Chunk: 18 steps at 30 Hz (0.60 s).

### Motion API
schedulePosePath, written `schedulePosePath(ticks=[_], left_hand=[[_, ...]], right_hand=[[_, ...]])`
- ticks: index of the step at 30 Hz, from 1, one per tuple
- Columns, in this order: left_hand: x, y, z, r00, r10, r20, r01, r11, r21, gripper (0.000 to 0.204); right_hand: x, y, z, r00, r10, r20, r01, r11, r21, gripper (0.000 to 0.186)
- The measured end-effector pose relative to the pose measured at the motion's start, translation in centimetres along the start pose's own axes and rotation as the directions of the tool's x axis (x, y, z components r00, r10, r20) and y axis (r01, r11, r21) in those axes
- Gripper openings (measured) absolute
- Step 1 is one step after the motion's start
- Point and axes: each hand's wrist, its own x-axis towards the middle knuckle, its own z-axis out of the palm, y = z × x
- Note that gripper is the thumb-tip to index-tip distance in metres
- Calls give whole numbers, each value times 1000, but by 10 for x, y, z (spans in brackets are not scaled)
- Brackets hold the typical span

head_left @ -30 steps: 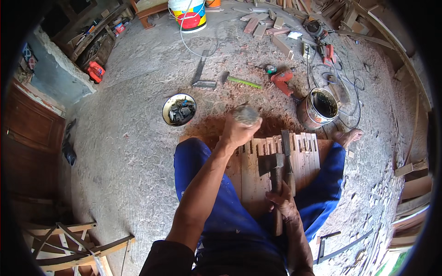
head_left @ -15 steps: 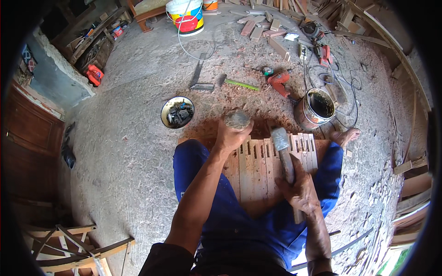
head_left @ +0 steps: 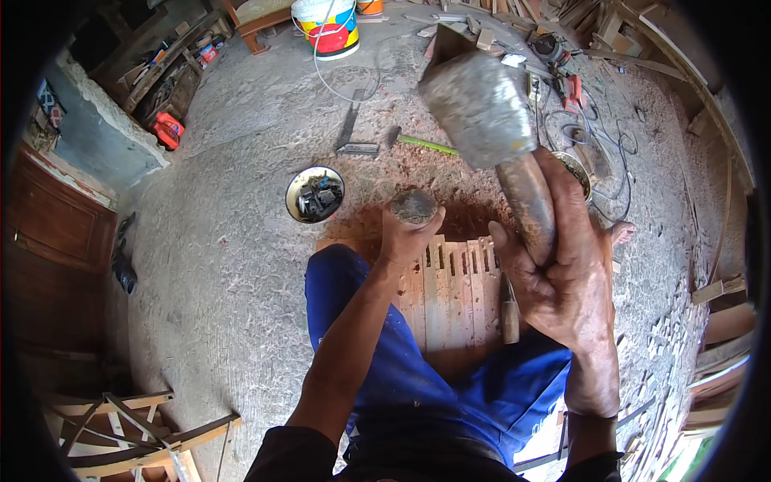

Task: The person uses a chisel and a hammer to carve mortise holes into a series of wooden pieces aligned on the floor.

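My right hand (head_left: 566, 257) grips a hammer (head_left: 482, 108) by its wooden handle, holding it high so the worn metal head looms large. My left hand (head_left: 405, 241) is closed around an upright chisel (head_left: 414, 206); only its battered round handle top shows, and the blade is hidden. Below my hands, pale slotted wood strips (head_left: 450, 289) lie side by side across my lap, with slots near their far ends. Another wooden-handled tool (head_left: 510, 321) rests by the strips' right side, partly behind my right hand.
A bowl of small dark parts (head_left: 316, 195) stands beyond my left knee. Farther off lie a square (head_left: 357, 149), a green-handled hammer (head_left: 426, 145) and a multicoloured bucket (head_left: 325, 32). Cables (head_left: 622, 140) and a red power tool (head_left: 574, 92) are at right, wood scraps behind.
My right hand has swung the hammer up from low over the strips, toward the camera. My left hand keeps its grip on the chisel in nearly the same place.
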Motion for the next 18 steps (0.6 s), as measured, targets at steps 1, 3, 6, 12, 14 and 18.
schedulePosePath(ticks=[1, 3, 6, 12, 14, 18], left_hand=[[0, 0, -1, 1000, 28, 8, -28, 1000, 12, 13], [-1, 0, -3, 996, 83, 22, -84, 996, 40, 13], [0, -2, 2, 975, 220, 1, -220, 974, 53, 20], [6, -27, 7, 996, -70, -61, 56, 977, -203, 30], [24, -47, 6, 977, -182, -115, 152, 961, -230, 21], [21, -31, 17, 985, -119, -127, 110, 991, -78, 10]], right_hand=[[-3, -2, -1, 984, 132, 117, -137, 990, 38, 66], [4, -12, -3, 860, 341, 380, -382, 923, 37, 72], [-24, 44, 41, 815, 188, 549, 143, 852, -504, 83], [-32, 53, 45, 906, 56, 420, 41, 975, -218, 70], [-17, 44, 36, 926, 40, 377, 31, 983, -181, 67], [24, 16, 12, 994, 42, 101, -39, 999, -31, 57]])
